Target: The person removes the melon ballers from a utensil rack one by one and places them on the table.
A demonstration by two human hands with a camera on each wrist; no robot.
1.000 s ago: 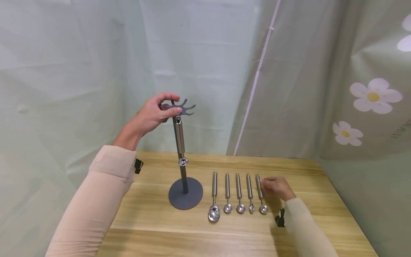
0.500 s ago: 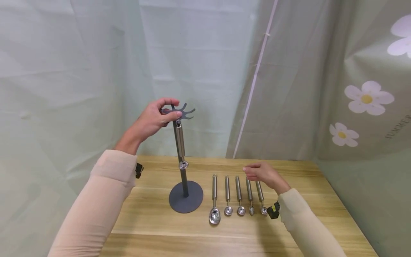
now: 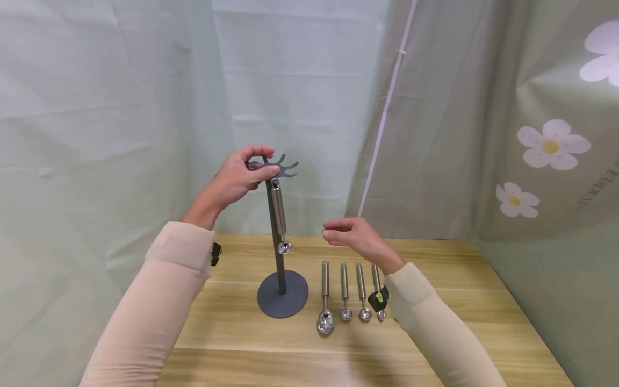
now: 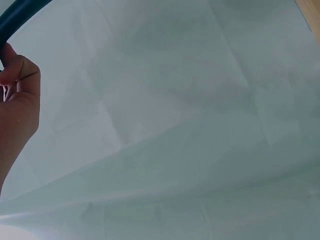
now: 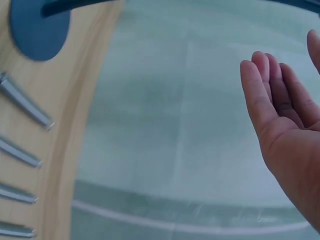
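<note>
This was a makeshift recording booth rather than a lived-in room. Pale green fabric curtains (image 3: 121,107) closed off the back and left of the frame, a grey-green sheet printed with white daisies (image 3: 532,161) hung at the right, and a light wooden surface (image 3: 435,344) filled the bottom.

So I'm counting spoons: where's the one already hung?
In the head view, the hung spoon dangles from the stand's top, just right of its pole, below the left hand.

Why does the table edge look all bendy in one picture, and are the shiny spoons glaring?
Right wrist view: the lens bends the table edge into a curve. Head view: soft even light, small glints on the spoons, faint shadows, everything sharp.
</note>
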